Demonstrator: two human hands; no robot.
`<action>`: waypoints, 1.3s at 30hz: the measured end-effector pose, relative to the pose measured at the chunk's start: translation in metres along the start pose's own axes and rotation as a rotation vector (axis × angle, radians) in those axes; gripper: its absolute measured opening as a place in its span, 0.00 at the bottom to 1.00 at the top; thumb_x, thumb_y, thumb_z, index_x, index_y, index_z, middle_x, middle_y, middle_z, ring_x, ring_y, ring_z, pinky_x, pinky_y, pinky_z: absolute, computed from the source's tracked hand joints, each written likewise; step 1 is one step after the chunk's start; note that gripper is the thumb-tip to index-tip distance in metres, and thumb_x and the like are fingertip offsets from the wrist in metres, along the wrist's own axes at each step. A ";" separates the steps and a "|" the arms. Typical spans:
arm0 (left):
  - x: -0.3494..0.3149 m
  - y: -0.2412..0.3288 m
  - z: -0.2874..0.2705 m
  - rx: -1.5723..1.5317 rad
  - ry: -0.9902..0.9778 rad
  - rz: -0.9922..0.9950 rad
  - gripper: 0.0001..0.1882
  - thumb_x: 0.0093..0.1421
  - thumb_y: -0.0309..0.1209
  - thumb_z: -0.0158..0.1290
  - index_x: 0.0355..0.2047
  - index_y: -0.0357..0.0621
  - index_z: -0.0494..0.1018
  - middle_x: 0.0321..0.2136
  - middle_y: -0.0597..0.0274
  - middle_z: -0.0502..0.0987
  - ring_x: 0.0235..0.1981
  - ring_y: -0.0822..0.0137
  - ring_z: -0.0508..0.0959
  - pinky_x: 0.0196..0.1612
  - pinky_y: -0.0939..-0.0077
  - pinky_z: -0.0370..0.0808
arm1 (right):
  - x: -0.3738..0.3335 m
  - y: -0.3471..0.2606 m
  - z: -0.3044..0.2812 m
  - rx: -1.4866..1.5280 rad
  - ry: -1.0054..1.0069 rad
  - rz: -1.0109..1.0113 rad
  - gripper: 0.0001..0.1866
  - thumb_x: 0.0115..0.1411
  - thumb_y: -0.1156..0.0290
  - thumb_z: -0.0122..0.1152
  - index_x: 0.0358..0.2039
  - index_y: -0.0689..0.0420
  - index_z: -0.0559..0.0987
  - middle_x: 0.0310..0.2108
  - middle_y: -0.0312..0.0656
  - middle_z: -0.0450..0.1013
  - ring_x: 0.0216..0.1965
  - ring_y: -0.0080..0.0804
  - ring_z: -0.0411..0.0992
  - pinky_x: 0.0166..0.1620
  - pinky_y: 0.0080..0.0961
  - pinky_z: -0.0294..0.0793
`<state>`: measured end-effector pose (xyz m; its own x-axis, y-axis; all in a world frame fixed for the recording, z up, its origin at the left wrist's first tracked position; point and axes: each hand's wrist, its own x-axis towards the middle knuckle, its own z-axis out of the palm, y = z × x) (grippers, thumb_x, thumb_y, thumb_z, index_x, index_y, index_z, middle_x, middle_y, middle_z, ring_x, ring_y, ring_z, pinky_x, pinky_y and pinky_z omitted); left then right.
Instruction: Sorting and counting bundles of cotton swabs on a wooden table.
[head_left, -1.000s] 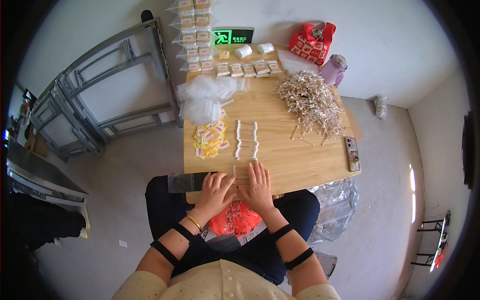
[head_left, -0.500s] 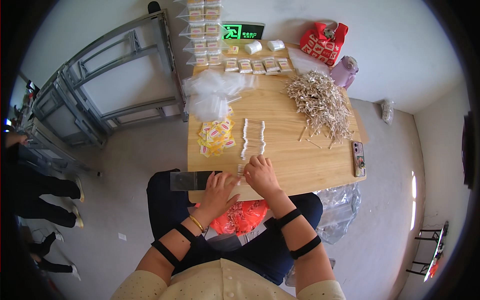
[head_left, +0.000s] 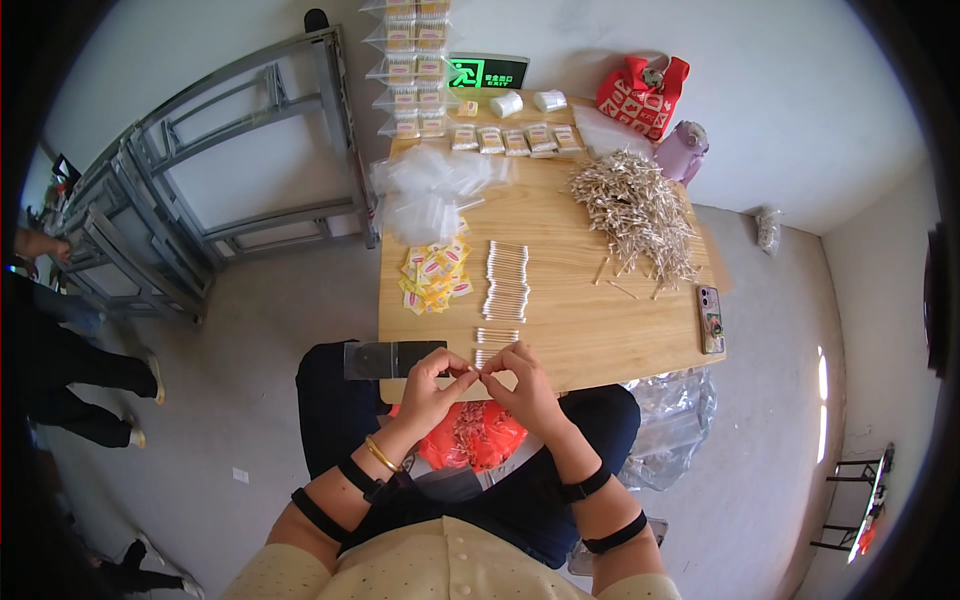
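Note:
Over the near edge of the wooden table (head_left: pixel 600 330), my left hand (head_left: pixel 432 392) and my right hand (head_left: pixel 524 388) meet fingertip to fingertip. Both are closed in a pinch; a small pale bit shows between them, too small to name. Just beyond the fingers lies a short row of cotton swabs (head_left: pixel 497 336), partly hidden by my right hand. Farther up, a longer row of cotton swabs (head_left: pixel 507 280) is laid side by side. A dark, partly clear flat strip (head_left: pixel 385 360) sticks out over the table's edge beside my left hand.
Yellow cards (head_left: pixel 435 275) and clear plastic bags (head_left: pixel 425 185) lie left. A heap of loose swabs (head_left: pixel 640 215) and a phone (head_left: pixel 710 320) are right. Filled packs (head_left: pixel 515 140) line the back. A red bag of swabs (head_left: pixel 470 437) hangs below the near edge.
My right hand has drawn back toward me from the short swab row, uncovering part of it. My left hand has shifted slightly nearer, and the fingertips of both now meet in a pinch.

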<state>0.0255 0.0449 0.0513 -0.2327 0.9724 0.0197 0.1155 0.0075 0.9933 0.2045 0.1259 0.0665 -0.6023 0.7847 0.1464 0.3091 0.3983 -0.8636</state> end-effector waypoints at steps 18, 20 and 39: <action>-0.046 0.041 -0.019 -0.066 -0.061 0.050 0.06 0.62 0.29 0.64 0.34 0.39 0.79 0.33 0.65 0.78 0.39 0.72 0.79 0.47 0.76 0.73 | -0.067 -0.035 0.006 0.440 -0.186 0.267 0.06 0.69 0.73 0.62 0.41 0.63 0.79 0.34 0.33 0.78 0.38 0.17 0.74 0.45 0.18 0.74; -0.046 0.048 -0.019 -0.068 -0.090 0.103 0.07 0.63 0.29 0.64 0.34 0.39 0.80 0.34 0.65 0.78 0.38 0.74 0.78 0.42 0.80 0.75 | -0.068 -0.038 0.006 0.489 -0.176 0.295 0.06 0.69 0.74 0.62 0.41 0.63 0.79 0.35 0.33 0.78 0.38 0.17 0.74 0.45 0.18 0.74; -0.045 0.009 -0.025 0.313 -0.033 0.105 0.12 0.57 0.26 0.66 0.41 0.39 0.79 0.35 0.56 0.80 0.37 0.61 0.81 0.43 0.68 0.79 | -0.012 0.048 0.009 -0.157 0.285 0.185 0.05 0.57 0.73 0.68 0.34 0.54 0.84 0.34 0.45 0.72 0.40 0.42 0.72 0.48 0.36 0.74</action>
<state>0.0129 -0.0043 0.0624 -0.1728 0.9786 0.1114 0.4296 -0.0269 0.9026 0.2198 0.1317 0.0193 -0.3035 0.9421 0.1424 0.5158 0.2881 -0.8068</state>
